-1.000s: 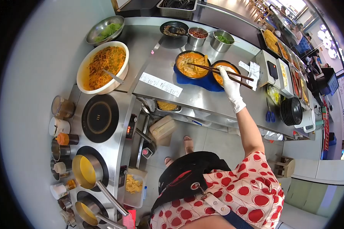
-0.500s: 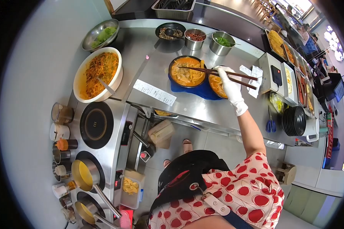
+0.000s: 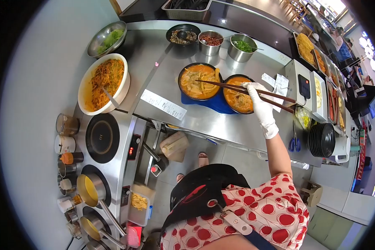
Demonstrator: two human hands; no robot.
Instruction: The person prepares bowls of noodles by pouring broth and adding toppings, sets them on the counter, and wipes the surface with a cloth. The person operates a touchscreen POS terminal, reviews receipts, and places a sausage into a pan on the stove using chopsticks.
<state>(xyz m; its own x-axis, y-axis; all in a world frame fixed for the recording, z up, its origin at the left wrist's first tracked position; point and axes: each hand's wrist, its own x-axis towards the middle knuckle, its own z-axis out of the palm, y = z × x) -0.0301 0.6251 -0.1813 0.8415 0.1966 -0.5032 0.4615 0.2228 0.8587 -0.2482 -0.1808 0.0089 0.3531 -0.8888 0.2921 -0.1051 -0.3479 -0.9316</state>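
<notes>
In a white glove, my right hand (image 3: pixel 259 102) is closed round a pair of long dark chopsticks (image 3: pixel 227 86). Their tips reach the food in the left soup bowl (image 3: pixel 199 81), a black-rimmed bowl with orange broth and yellowish strips. Beneath my hand sits a second bowl of orange soup (image 3: pixel 238 99), partly covered by the chopsticks. Both bowls rest on a blue cloth (image 3: pixel 208 105) on the steel counter. My left hand is out of view.
Behind the bowls stand a pot of chopped greens (image 3: pixel 242 48), a pot of peanuts (image 3: pixel 210 43) and a black bowl (image 3: pixel 183 34). A big white bowl of shredded carrot (image 3: pixel 106 84) is at left, above hobs with saucepans (image 3: pixel 92 188). Black plates (image 3: pixel 321 139) are stacked at right.
My right hand and the chopsticks have shifted slightly right and down. More of the second soup bowl shows now. The camera view has shifted a little too.
</notes>
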